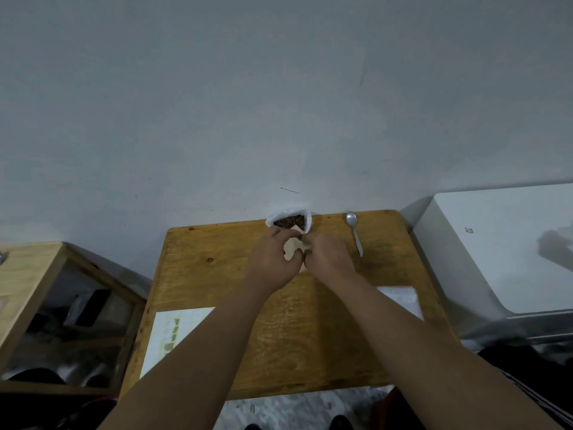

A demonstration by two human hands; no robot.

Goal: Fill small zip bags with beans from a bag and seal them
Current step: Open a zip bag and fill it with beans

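Note:
An open white plastic bag of dark beans [290, 221] stands at the far edge of the wooden table [217, 274], against the wall. Just in front of it I hold a small tan zip bag [293, 249] between both hands. My left hand [271, 260] grips its left side and my right hand [328, 259] grips its right side, so most of the zip bag is hidden. A metal spoon [354, 231] lies on the table to the right of my hands.
A white sheet with greenish marks [173, 333] lies at the table's left front, and a white stack [403, 297] at the right, partly under my forearm. A wooden cabinet [40, 290] stands to the left, a white appliance [496, 249] to the right.

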